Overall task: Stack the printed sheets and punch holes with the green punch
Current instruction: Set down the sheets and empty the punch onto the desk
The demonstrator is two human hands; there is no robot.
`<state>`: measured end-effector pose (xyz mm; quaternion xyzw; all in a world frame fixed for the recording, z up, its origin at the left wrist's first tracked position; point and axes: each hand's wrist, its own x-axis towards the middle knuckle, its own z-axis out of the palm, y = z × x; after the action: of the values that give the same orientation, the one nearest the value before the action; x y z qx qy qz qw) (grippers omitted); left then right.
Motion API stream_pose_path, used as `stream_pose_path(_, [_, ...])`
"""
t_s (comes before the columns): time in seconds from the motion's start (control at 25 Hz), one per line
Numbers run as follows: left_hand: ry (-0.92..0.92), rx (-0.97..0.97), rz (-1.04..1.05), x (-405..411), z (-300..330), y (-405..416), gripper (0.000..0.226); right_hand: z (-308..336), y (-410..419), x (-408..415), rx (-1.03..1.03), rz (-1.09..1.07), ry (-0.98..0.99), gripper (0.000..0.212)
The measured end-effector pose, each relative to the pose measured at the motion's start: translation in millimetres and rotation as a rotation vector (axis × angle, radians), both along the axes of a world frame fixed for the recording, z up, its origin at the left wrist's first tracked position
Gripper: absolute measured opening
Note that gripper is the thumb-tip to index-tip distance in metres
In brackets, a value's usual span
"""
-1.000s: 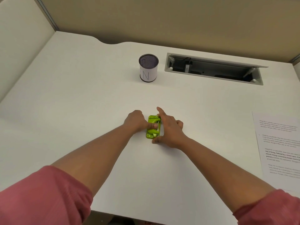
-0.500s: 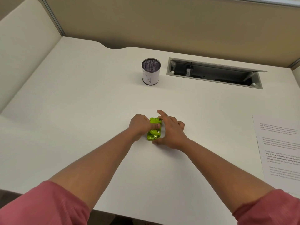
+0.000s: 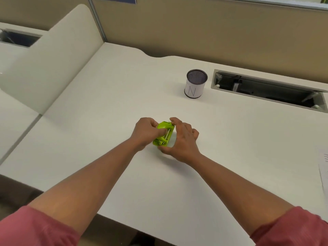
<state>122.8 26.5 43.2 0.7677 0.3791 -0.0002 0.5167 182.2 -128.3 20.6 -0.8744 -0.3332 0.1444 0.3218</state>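
The small green punch (image 3: pixel 164 133) sits near the middle of the white desk (image 3: pixel 110 96), tilted with its metal parts showing. My left hand (image 3: pixel 146 132) grips its left side with curled fingers. My right hand (image 3: pixel 182 139) holds it from the right, thumb under the near end and index finger on the far end. Only a sliver of the printed sheets (image 3: pixel 324 167) shows at the right edge of the view.
A mesh pen cup (image 3: pixel 194 84) wrapped in white paper stands behind the punch. Right of it is an open cable tray (image 3: pixel 266 89) sunk into the desk. A cream divider panel (image 3: pixel 46 59) borders the desk on the left; tan partition walls run along the back.
Both hands have lifted and tilted the punch, with my right index finger now curled onto its far end. The camera has turned left, so the sheets have slid almost out of view.
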Motion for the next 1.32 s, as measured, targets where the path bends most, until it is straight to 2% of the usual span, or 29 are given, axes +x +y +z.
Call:
stream_pose_path(0.28, [0.058,0.122,0.083,-43,-6,88,0.021,-20,103,-36,0.018,0.059,0.025,0.096])
stream_pose_path(0.48, [0.096,0.155,0.087,-49,-20,128,0.022,-36,145,-42,-0.003,0.059,0.049,0.097])
stream_pose_path(0.88, [0.116,0.198,0.089,-50,-28,154,0.022,-45,174,-41,-0.071,0.082,0.029,0.106])
stream_pose_path(1.0, [0.139,0.212,0.106,-49,-27,151,0.034,-41,168,-36,-0.060,0.102,0.079,0.108])
stream_pose_path(1.12, [0.141,0.442,0.124,-48,-21,136,0.062,-33,142,-27,-0.045,0.099,0.017,0.085])
stream_pose_path(1.2, [0.052,0.606,0.037,-42,-20,113,0.057,-27,112,-16,-0.038,0.103,-0.014,0.060])
stream_pose_path(1.32, [-0.073,0.681,-0.206,-24,-31,65,0.040,-17,55,2,-0.020,0.055,0.062,0.030])
